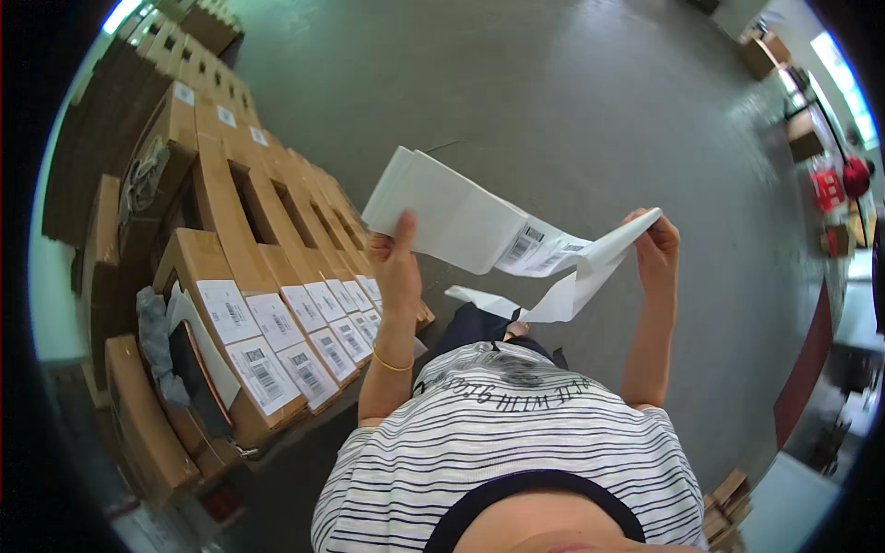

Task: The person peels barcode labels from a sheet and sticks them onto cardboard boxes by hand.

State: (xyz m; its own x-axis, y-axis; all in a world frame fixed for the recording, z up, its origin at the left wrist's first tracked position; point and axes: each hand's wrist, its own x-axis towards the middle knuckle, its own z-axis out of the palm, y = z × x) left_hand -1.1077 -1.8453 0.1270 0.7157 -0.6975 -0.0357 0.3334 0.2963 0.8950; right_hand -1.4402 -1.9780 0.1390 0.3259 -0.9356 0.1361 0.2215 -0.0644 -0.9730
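My left hand (396,258) grips a thick folded stack of white labels (452,207), thumb on top and fingers hidden beneath. From the stack's right end a label strip (544,251) with printed barcodes runs across to my right hand (656,244). That hand pinches the strip's raised, white side near its upper corner. A loose tail of the strip (484,301) hangs below, in front of my legs. To the left of my left hand, cardboard boxes (221,253) stand in a row, several with barcode labels (263,373) on their near faces.
More stacked cartons (198,69) reach back along the left. Grey plastic wrap (161,346) and a dark flat folder-like thing (201,378) lie by the nearest box. Grey floor (516,101) stretches ahead. At the far right are boxes (807,134) and a person in red (857,175).
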